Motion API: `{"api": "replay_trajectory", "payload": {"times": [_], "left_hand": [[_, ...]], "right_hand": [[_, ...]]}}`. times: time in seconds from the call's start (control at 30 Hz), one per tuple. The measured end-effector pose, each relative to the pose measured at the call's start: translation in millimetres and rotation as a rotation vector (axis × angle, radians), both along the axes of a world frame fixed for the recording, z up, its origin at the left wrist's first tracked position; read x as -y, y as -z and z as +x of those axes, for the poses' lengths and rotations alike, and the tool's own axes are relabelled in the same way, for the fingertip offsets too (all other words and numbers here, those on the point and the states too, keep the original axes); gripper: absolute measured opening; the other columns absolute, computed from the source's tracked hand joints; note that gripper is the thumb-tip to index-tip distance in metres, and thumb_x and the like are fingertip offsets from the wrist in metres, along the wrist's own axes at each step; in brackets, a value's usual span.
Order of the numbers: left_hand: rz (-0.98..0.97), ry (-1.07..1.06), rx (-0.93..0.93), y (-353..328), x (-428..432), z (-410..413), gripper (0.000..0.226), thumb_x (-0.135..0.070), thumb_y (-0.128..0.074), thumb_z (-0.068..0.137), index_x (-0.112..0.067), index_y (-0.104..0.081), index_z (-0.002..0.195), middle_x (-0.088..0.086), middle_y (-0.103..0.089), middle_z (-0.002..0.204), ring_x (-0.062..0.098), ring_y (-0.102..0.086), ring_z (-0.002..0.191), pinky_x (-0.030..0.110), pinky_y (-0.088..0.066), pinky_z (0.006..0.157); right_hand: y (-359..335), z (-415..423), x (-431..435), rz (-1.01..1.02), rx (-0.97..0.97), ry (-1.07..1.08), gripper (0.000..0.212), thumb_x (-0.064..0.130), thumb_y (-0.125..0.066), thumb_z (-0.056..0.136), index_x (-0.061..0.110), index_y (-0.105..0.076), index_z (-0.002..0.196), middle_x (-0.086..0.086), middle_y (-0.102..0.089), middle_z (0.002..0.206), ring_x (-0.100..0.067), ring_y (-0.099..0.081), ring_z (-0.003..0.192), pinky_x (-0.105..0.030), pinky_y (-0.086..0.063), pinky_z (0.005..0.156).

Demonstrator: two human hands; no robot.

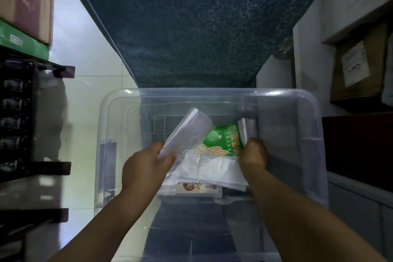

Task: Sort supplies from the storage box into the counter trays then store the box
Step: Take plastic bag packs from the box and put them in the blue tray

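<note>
A clear plastic storage box [314, 112] stands on the floor below me, with both my arms reaching into it. My left hand [146, 166] grips the lower end of a bundle of clear plastic bags [189, 132] that tilts up to the left. Over by the right side, my right hand [253, 153] is closed on the edge of a green packet of disposable gloves [225, 140]. Under them lie white plastic bags [212, 170] tied with a rubber band and a white packet with an orange label [197, 189].
A dark blue patterned mat [191, 27] lies beyond the box on a white tiled floor [85, 95]. Cardboard boxes [25, 0] and a dark rack [19, 112] stand at the left. Shelves with a cardboard box [359, 64] and a dark cabinet [359, 147] are at the right.
</note>
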State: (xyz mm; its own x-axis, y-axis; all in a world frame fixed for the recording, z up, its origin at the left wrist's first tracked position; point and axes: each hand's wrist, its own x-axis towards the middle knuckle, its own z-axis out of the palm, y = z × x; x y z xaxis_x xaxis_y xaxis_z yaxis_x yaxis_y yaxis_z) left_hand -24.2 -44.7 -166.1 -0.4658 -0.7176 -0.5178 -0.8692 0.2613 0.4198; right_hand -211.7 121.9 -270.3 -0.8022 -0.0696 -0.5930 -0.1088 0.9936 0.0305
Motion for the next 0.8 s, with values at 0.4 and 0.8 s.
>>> {"api": "replay_trajectory", "payload": {"times": [0.4, 0.8], "left_hand": [[0.023, -0.041, -0.13, -49, 1, -13, 0.019, -0.042, -0.06, 0.081, -0.024, -0.06, 0.076, -0.006, -0.062, 0.065, 0.011, -0.056, 0.058, 0.026, -0.044, 0.053], [0.144, 0.064, -0.444, -169, -21, -55, 0.014, -0.044, -0.054, 0.087, -0.033, -0.061, 0.09, -0.011, -0.063, 0.072, 0.007, -0.06, 0.068, 0.027, -0.05, 0.059]], "right_hand": [[-113, 8, 16, -0.346, -0.121, -0.08, 0.012, 0.01, -0.058, 0.078, 0.002, -0.063, 0.085, -0.023, -0.068, 0.089, -0.04, -0.064, 0.08, -0.036, -0.049, 0.065], [-296, 66, 60, -0.995, -0.08, 0.333, 0.01, 0.013, -0.059, 0.081, 0.02, -0.061, 0.088, -0.001, -0.061, 0.095, -0.01, -0.063, 0.081, -0.025, -0.056, 0.068]]}}
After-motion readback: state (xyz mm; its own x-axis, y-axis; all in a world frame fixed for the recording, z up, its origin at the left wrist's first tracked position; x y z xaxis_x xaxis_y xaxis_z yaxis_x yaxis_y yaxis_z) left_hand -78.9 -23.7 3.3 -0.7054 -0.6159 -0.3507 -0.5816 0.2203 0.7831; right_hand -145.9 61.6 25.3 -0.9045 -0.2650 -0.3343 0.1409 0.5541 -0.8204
